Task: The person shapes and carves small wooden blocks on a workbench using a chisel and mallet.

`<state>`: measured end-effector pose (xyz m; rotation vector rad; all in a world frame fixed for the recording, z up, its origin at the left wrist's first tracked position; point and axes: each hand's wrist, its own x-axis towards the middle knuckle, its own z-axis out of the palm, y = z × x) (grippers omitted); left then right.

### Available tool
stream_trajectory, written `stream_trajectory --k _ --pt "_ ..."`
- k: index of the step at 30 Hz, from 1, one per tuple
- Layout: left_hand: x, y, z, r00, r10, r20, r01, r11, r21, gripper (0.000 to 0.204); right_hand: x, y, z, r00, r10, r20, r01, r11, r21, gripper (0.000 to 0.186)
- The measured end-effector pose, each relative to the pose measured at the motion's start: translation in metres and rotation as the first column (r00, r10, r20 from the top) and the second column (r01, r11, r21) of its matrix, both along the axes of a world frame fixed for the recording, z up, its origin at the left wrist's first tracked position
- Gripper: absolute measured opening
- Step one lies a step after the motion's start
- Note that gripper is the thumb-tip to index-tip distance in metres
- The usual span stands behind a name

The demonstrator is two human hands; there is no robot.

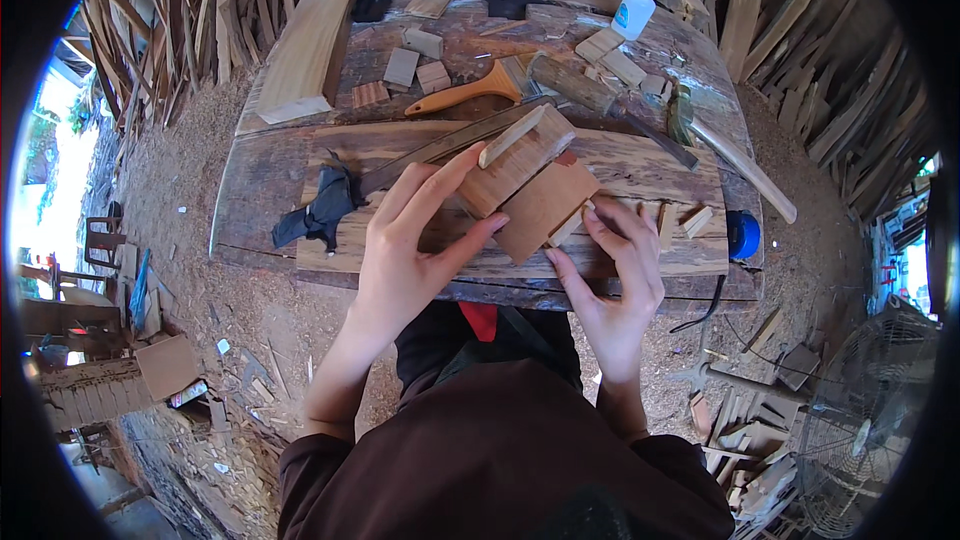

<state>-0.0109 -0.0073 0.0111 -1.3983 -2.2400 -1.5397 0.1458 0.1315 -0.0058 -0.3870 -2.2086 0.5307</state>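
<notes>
Where sawdust (280, 330) spreads underfoot: scarred brown wooden bench (250, 195)
Hands (405, 245) (622, 275): half-curled, pinching brown rectangular wood pieces (546, 208)
White bottle (636, 8): blue label (623, 16)

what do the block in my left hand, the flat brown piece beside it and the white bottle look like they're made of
Block: wood, probably unvarnished; it shows streaked grain and a fairly dull surface.
Flat brown piece: possibly sandpaper, card or thin wood; evenly coloured, matte, without clear grain.
Bottle: likely plastic; smooth, pale, with a tapered nozzle.
</notes>
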Motion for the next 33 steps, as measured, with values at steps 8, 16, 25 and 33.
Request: stream_trajectory --k 8,16,25,33 --pt "-0.005 -0.002 -0.001 0.999 -0.045 -0.026 0.047 0.998 0.042 0.061 -0.001 0.013 0.003 0.986 0.152 0.069 -0.153 0.988 0.009 0.044" --pt "-0.007 -0.001 0.005 1.000 -0.011 0.022 0.012 0.999 -0.031 0.056 -0.002 0.008 -0.002 0.990 0.124 -0.066 -0.121 0.991 0.051 0.042" --pt "-0.042 0.035 0.013 0.856 -0.409 0.316 0.435 0.900 -0.013 0.051 0.019 0.000 0.003 0.987 0.046 -0.151 -0.038 0.998 0.054 0.040" --pt "-0.049 0.036 0.014 0.900 -0.396 0.181 0.426 0.888 -0.173 0.054 0.014 -0.010 -0.010 0.995 0.033 -0.097 -0.034 0.999 -0.019 0.039"
